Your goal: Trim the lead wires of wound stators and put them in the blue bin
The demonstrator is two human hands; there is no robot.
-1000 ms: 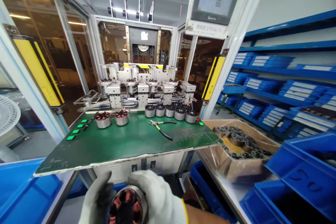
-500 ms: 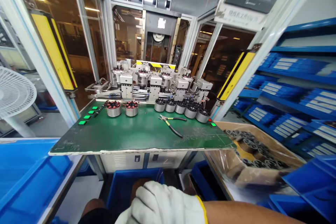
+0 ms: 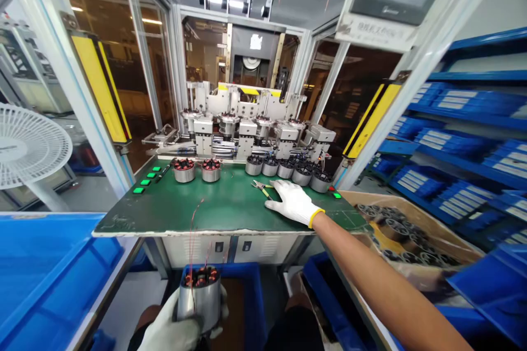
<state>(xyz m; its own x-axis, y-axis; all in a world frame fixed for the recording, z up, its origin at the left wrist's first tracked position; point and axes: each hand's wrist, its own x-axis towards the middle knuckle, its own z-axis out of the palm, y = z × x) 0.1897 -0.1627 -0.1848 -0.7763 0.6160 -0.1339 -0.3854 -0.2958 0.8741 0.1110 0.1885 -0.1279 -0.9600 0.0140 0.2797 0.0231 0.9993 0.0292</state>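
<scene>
The right hand [image 3: 292, 203], in a white glove with a yellow cuff [image 3: 316, 218], sits palm down right of centre, fingers spread and pointing to the upper left. The bare right forearm [image 3: 391, 285] reaches up to it from the lower right corner. At the bottom edge, left of centre, the gloved left hand [image 3: 168, 334] is curled closed in a grip.

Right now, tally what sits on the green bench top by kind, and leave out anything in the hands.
Copper-wound stators in steel shells: 2
Dark-topped metal cylinders: 5
Pliers: 1
Total: 8
</scene>
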